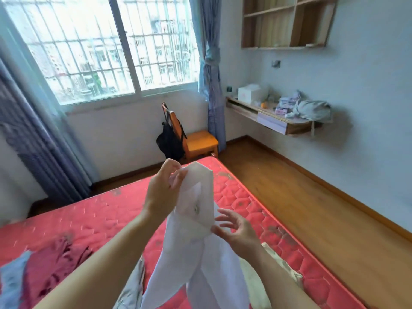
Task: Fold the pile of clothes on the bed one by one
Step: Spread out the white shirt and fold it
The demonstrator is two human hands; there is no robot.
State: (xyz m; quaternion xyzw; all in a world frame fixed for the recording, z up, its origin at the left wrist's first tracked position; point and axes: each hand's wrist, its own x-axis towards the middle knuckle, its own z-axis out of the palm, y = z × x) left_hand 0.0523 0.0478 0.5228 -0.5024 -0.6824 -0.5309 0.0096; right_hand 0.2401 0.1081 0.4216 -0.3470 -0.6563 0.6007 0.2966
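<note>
I hold a white shirt [196,246] up in the air over the red quilted mattress [93,219]. My left hand [163,186] is raised and pinches the shirt's collar end near its top. Lower and to the right, my right hand [236,226] touches the shirt's edge with its fingers spread; whether it grips the cloth is unclear. The shirt hangs down between my forearms, a small button showing on it. More clothes lie on the bed: a dark red garment [60,264], a light blue one [13,279], a grey one [133,288] and a cream one [278,266].
An orange wooden chair [200,143] with a black bag [169,141] hung on it stands beyond the bed's far corner under the window. A wall-mounted desk [274,121] with clutter is on the right wall. Wooden floor [312,208] runs along the bed's right side.
</note>
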